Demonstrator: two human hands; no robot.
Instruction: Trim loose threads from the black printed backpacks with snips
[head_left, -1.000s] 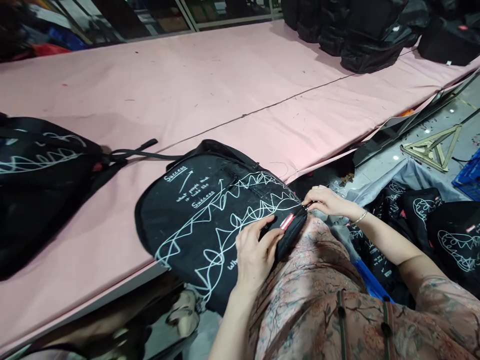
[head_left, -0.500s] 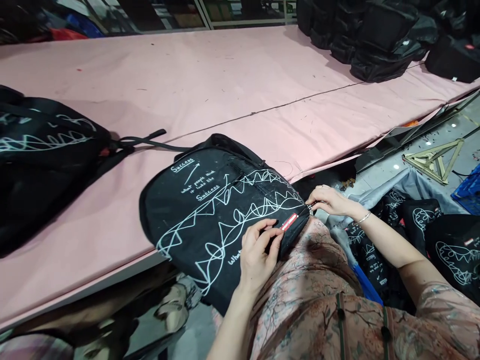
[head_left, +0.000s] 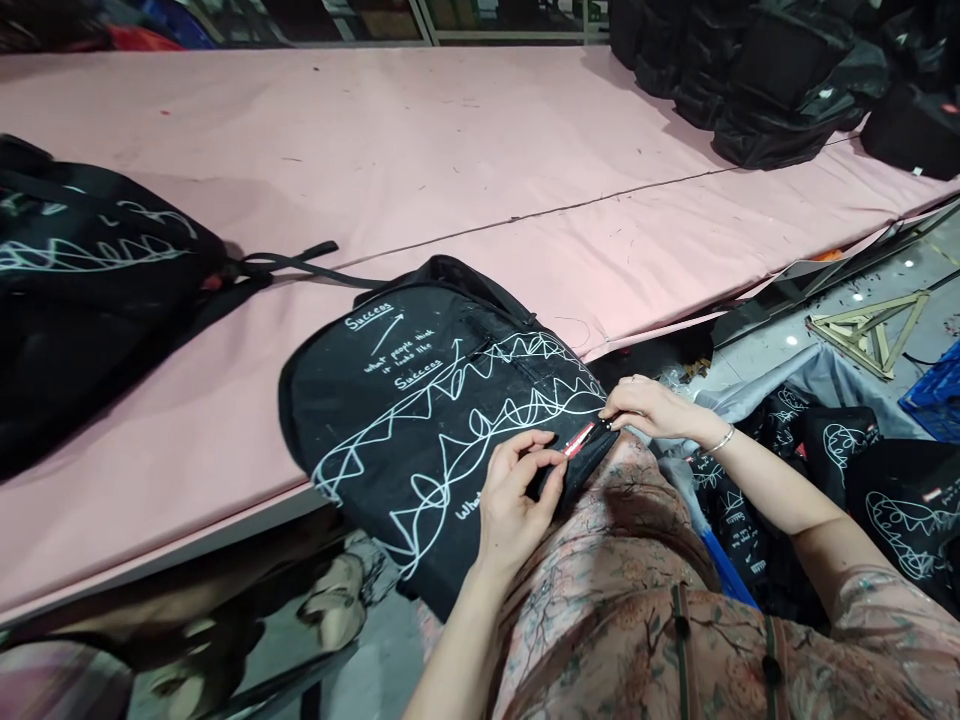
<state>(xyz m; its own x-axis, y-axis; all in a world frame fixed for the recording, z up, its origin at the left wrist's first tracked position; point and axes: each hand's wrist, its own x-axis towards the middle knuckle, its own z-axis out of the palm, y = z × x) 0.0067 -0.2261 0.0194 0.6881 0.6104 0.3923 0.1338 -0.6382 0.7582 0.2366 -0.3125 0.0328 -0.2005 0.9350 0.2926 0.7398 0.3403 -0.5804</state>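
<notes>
A black backpack (head_left: 352,400) with white scribbled lines and lettering lies tilted over the table edge and against my lap. My left hand (head_left: 521,485) is closed in a pinch at the lower left end of a small red label (head_left: 577,440) sewn on the bag. At the label's other end, my right hand (head_left: 649,408) grips a small dark pointed tool (head_left: 601,426); the fingers hide most of it, so its kind is unclear. The tool's tip points toward the label.
A second black backpack (head_left: 97,300) lies at left on the pink-covered table (head_left: 420,130), its strap reaching toward mine. Black bags (head_left: 780,80) are piled at the back right. Below right, a lined container (head_left: 832,370) holds several printed bags. A metal triangular frame (head_left: 870,330) is on the floor.
My right hand has moved slightly left, bringing the dark tool from the bag's corner up to the red label. My left hand keeps its pinch. The view has shifted a little.
</notes>
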